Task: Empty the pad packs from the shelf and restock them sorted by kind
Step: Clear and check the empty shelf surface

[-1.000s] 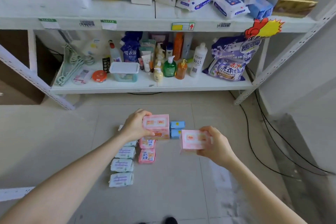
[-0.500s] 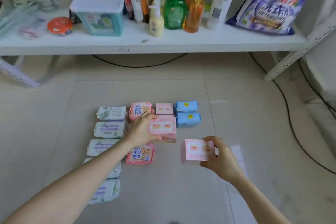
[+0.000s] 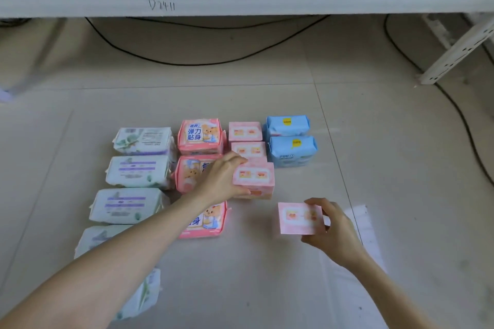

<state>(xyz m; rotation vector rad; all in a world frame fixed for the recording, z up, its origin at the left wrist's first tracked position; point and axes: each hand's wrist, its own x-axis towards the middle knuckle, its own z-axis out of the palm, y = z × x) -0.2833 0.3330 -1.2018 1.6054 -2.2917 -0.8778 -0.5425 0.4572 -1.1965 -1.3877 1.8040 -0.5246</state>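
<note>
Head view: on the tiled floor (image 3: 267,288) in front of the white shelf (image 3: 240,0), the pad packs lie in columns running away from the shelf. Farthest left of the shelf's middle are 5 white-and-purple packs (image 3: 139,171). Beside them lie 3 pink bear packs (image 3: 200,136), then 2 small pink boxes (image 3: 244,131) touching end to end. Last are 2 blue packs (image 3: 292,151), the pair closest to the shelf's right leg (image 3: 454,56).

The left hand (image 3: 222,181) grasps a pink box (image 3: 254,176) by its left side, fingers curled over the top edge. It is at the end of the small-box column away from the shelf. I cannot tell whether it rests on the floor or on another box.

The right hand (image 3: 334,232) pinches a second pink box (image 3: 299,218) by its right end, above the floor and farther from the shelf than both blue packs.

A black cable (image 3: 200,63) sags on the floor under the shelf.
</note>
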